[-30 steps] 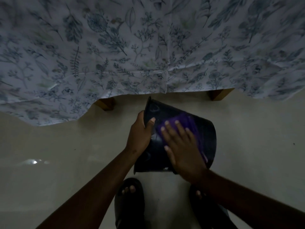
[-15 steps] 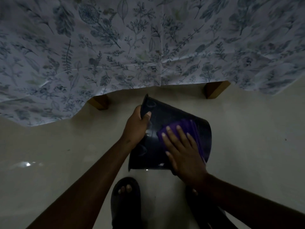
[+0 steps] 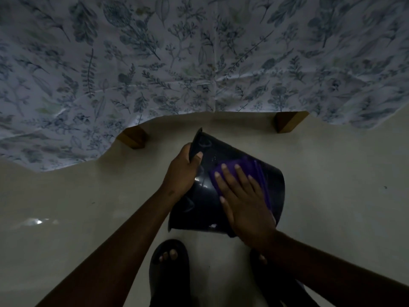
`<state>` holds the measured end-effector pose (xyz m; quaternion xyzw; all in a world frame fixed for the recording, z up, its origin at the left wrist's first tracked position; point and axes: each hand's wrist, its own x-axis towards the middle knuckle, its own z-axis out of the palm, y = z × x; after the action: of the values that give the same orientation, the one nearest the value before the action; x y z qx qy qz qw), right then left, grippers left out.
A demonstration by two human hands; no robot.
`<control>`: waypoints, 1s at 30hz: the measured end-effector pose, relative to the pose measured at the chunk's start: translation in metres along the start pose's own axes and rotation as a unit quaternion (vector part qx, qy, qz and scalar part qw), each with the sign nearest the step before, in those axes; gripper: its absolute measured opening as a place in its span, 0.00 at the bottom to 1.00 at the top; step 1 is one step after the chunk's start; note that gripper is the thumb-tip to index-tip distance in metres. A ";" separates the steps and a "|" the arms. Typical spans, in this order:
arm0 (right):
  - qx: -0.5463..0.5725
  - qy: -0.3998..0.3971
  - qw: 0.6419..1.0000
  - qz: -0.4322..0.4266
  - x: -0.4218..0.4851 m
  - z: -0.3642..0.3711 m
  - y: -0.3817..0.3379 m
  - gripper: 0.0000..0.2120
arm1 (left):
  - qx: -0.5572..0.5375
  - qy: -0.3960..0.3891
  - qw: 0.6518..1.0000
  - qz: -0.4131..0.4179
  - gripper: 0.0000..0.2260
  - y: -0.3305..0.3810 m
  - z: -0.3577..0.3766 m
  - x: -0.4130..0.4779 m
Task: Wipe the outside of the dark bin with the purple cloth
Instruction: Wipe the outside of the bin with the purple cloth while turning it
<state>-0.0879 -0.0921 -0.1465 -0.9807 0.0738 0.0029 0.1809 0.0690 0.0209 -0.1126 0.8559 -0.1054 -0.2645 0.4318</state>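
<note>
The dark bin (image 3: pixel 200 209) is tilted on its side above the pale floor, its glossy outer wall facing me. My left hand (image 3: pixel 181 171) grips its upper left rim, thumb over the edge. My right hand (image 3: pixel 243 202) lies flat on the bin's wall with fingers spread, pressing the purple cloth (image 3: pixel 250 167) against it. The cloth shows past my fingertips and along the right side of my hand; the rest is hidden under my palm.
A floral blue-and-white tablecloth (image 3: pixel 199 58) hangs across the top, with two wooden table legs (image 3: pixel 134 138) (image 3: pixel 286 121) just behind the bin. My feet in dark sandals (image 3: pixel 169 269) stand below it on the shiny floor (image 3: pixel 66 207).
My right hand with the cloth has slid down and slightly toward me along the bin's wall. The left hand keeps the same grip on the rim.
</note>
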 end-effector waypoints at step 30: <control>0.033 -0.027 0.998 0.035 0.037 -0.002 -0.005 0.26 | 0.024 0.043 0.998 0.036 0.13 -0.013 0.002 -0.014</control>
<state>-0.0510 -0.0935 -0.1439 -0.9705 0.1030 0.0332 0.2153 0.0552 0.0333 -0.1193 0.8723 -0.1239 -0.2091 0.4243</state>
